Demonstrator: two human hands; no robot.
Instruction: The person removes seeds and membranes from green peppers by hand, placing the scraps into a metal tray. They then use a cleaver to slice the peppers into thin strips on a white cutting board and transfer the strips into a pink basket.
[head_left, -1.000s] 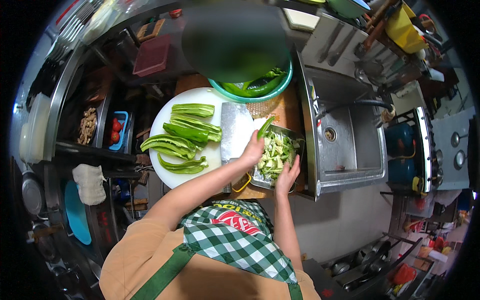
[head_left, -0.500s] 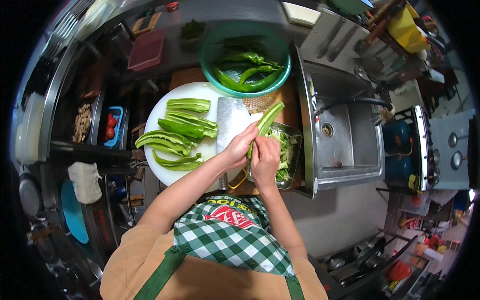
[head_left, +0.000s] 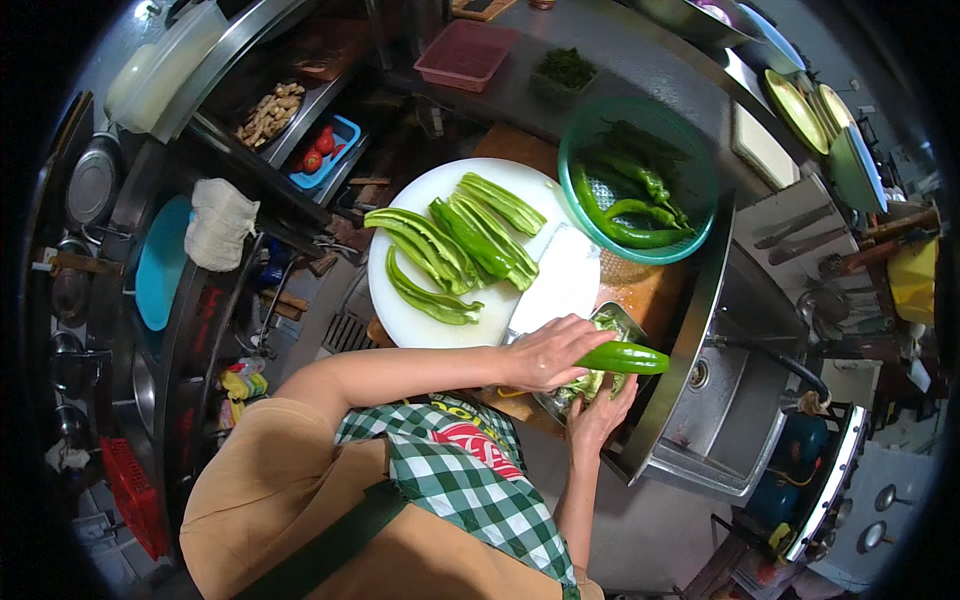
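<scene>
A long green pepper (head_left: 630, 357), its glossy outer skin upward, lies between my hands over a metal tray (head_left: 622, 316) of pale green scraps. My left hand (head_left: 556, 352) is closed around its near-left end. From below, my right hand (head_left: 602, 408) grips it, its fingers partly hidden. Several pepper halves (head_left: 430, 250) rest on the round white cutting board (head_left: 395, 315), most with the hollow side showing. A cleaver (head_left: 565, 265) with a glaring blade lies at the board's right side; my left hand and forearm cover most of its handle.
A green colander (head_left: 566, 180) with whole peppers stands beyond the board. The sink (head_left: 740, 420) is close on the right. Farther back are a pink basket (head_left: 466, 55) and a small container of dark greens (head_left: 566, 70). Tomatoes (head_left: 318, 150) sit in a blue basket at left.
The view has turned, shifting the board and colander rightward in the picture. The pepper, raised at a slant with its inner side showing, is now level and skin-side up over the tray.
</scene>
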